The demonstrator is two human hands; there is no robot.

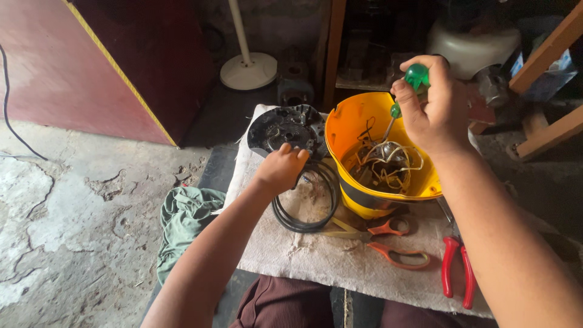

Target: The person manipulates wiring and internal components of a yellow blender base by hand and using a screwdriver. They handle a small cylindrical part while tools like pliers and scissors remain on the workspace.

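Inside yellow housing, tangled pale wires surround green-handled screwdriver.

I'm looking down into a small, makeshift repair workshop. The floor at nine o'clock is cracked bare concrete. A stained cloth serves as the bench top, with orange-handled scissors and red-handled pliers at five o'clock. Rough wooden shelving cluttered with parts fills one o'clock.
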